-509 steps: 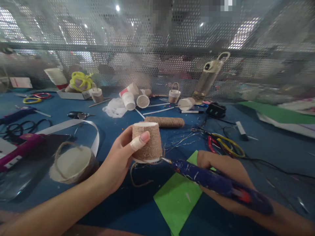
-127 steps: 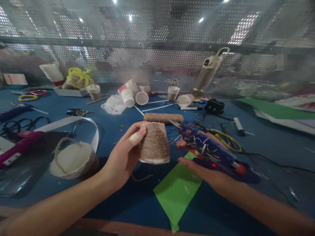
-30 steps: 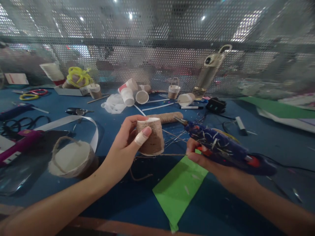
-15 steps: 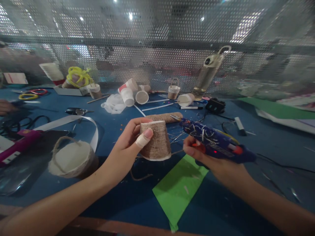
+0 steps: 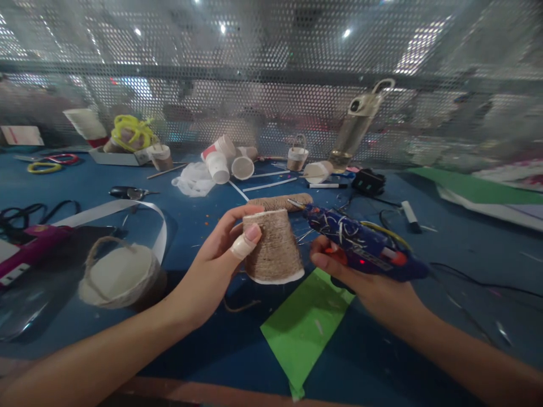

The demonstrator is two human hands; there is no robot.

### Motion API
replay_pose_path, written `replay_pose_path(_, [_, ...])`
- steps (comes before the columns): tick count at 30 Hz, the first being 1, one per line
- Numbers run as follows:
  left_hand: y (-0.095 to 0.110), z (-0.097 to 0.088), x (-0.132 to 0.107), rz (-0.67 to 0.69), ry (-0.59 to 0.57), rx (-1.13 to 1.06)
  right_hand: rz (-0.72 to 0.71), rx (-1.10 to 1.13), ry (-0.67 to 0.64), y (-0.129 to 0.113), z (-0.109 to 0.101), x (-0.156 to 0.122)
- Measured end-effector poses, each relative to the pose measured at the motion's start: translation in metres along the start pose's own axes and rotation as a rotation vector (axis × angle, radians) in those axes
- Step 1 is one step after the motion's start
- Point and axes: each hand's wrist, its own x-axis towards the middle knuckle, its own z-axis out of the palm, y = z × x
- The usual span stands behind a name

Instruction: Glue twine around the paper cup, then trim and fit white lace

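My left hand (image 5: pixel 220 265) grips an upturned paper cup wrapped in brown twine (image 5: pixel 274 249), held above the blue table; its thumb wears a bandage. My right hand (image 5: pixel 360 280) is closed round a blue hot-glue gun (image 5: pixel 360 243) smeared with dried glue, nozzle pointing left, just right of the cup's top. A loose twine tail (image 5: pixel 237 307) hangs below the cup. A spool of twine (image 5: pixel 280 201) lies on the table right behind the cup.
A twine-covered basket with a handle (image 5: pixel 119 277) sits at the left, a green paper sheet (image 5: pixel 305 328) below the hands. Scissors (image 5: pixel 127 193), paper cups (image 5: pixel 224 161), a purple glue gun (image 5: pixel 29 251), cables, and a bottle (image 5: pixel 356 130) lie before a perforated metal screen.
The cup has tilted so its wide rim swings toward the right and down. The glue gun has moved left and closer to the cup. The view shifted slightly.
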Motion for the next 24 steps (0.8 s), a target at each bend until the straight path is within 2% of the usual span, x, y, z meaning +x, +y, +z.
replay_pose_path(10, [-0.002, 0.001, -0.003, 0.009, -0.042, -0.046, -0.006, 0.007, 0.018, 0.0, 0.001, -0.002])
replay_pose_path(18, [-0.001, 0.003, -0.002, 0.012, -0.003, -0.129, 0.127, -0.002, 0.04, 0.002, 0.001, -0.004])
replay_pose_path(24, [0.002, 0.005, 0.0, -0.064, -0.012, -0.19, 0.053, -0.066, -0.039, -0.008, 0.003, -0.002])
